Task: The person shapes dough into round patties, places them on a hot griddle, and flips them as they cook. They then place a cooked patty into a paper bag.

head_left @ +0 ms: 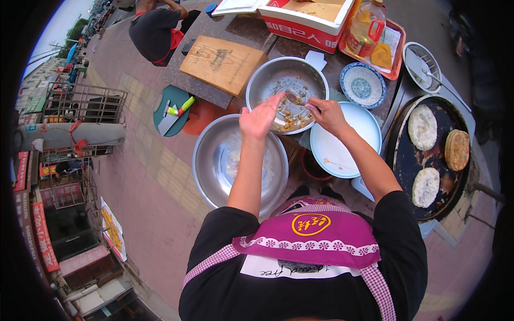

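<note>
My left hand (259,119) is raised over the near side of a steel mixing bowl (258,80), palm up and fingers stretched out. My right hand (327,114) pinches the handle of a small spoon (292,97), whose head is over the bowl near my left fingertips. Bits of brownish chopped filling (292,122) cling to the bowl's bottom and sides. Below my left forearm sits a larger steel basin (206,160) with clear plastic film (234,160) inside. A pale blue round tray (334,144) lies under my right forearm.
At right, a black griddle (428,208) carries pale flatbreads (423,127) and browned ones (457,150). Beyond the bowl are a wooden box (222,63), a red-and-white carton (300,33), an oil bottle (365,29) and a patterned plate (363,84). A person (155,35) is at far left.
</note>
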A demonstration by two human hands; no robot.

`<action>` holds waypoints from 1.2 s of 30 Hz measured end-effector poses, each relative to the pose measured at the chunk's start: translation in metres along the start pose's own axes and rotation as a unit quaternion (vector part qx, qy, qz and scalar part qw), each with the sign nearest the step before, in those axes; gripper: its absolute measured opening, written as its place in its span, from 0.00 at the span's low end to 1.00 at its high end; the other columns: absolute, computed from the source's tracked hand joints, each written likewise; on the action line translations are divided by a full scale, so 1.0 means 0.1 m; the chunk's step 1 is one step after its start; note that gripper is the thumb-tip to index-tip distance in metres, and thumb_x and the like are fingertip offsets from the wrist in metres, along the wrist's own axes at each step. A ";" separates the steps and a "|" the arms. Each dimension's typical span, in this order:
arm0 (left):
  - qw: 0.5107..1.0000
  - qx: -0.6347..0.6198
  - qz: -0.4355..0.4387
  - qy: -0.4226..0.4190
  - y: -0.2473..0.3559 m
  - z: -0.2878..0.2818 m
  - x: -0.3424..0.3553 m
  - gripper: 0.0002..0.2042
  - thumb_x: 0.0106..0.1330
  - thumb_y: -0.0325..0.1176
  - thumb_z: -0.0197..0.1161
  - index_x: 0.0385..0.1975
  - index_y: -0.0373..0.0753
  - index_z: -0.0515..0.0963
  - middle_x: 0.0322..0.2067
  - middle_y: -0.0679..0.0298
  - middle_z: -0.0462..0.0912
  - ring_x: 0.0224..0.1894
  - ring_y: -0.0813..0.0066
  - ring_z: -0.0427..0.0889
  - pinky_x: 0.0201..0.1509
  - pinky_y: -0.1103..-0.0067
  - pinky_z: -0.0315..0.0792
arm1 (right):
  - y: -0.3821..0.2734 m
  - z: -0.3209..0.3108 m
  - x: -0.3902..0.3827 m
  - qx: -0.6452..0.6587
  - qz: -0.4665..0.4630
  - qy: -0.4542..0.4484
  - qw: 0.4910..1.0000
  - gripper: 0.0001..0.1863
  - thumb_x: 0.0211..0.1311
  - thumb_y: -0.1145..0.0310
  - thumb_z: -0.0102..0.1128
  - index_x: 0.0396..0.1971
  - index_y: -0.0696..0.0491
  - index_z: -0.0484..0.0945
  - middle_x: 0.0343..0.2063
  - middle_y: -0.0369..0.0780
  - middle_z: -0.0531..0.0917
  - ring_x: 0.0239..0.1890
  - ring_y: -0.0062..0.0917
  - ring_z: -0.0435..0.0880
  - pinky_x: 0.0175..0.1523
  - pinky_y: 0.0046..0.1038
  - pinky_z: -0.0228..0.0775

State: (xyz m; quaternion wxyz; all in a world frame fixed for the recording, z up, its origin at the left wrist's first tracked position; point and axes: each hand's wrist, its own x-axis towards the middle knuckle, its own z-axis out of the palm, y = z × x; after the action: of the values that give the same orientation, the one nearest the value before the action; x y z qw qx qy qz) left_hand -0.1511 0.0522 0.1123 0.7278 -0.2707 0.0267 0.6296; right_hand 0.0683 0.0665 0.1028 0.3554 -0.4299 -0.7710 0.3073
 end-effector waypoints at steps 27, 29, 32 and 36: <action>0.785 0.581 0.102 0.188 -0.26 -0.44 0.21 0.12 0.63 0.29 0.62 0.44 0.31 0.75 0.42 0.55 0.78 0.46 0.65 0.76 0.53 0.73 0.71 | 0.21 0.43 0.13 0.067 0.091 0.039 0.993 0.12 0.62 0.78 0.45 0.45 0.59 0.69 0.20 0.47 0.79 0.24 0.41 0.81 0.32 0.37 0.71; 0.779 0.581 0.134 0.197 -0.37 -0.54 0.23 0.11 0.63 0.28 0.62 0.42 0.31 0.76 0.37 0.58 0.80 0.41 0.69 0.78 0.47 0.76 0.73 | 0.13 0.56 0.17 0.091 0.121 0.015 0.988 0.18 0.59 0.79 0.44 0.51 0.61 0.68 0.26 0.51 0.80 0.31 0.40 0.82 0.37 0.37 0.71; 0.793 0.559 0.150 0.189 -0.37 -0.53 0.21 0.09 0.63 0.27 0.62 0.40 0.31 0.77 0.33 0.62 0.81 0.34 0.73 0.79 0.43 0.79 0.74 | 0.06 0.58 0.19 0.143 0.203 -0.096 0.964 0.26 0.63 0.67 0.47 0.59 0.64 0.63 0.41 0.62 0.79 0.46 0.47 0.81 0.51 0.37 0.71; 0.772 0.586 0.170 0.182 -0.28 -0.37 0.11 0.06 0.64 0.27 0.60 0.37 0.33 0.77 0.32 0.64 0.81 0.33 0.76 0.79 0.41 0.80 0.74 | 0.11 0.39 0.36 0.345 0.384 -0.172 0.839 0.52 0.60 0.27 0.31 0.56 0.68 0.67 0.48 0.59 0.76 0.50 0.42 0.79 0.56 0.33 0.70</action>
State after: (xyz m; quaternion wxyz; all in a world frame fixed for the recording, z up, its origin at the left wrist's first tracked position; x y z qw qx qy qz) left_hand -0.1118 0.0443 0.0862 0.6081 0.1075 0.5674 0.5447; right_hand 0.0283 0.0963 0.0824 0.1959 -0.4811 -0.4368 0.7344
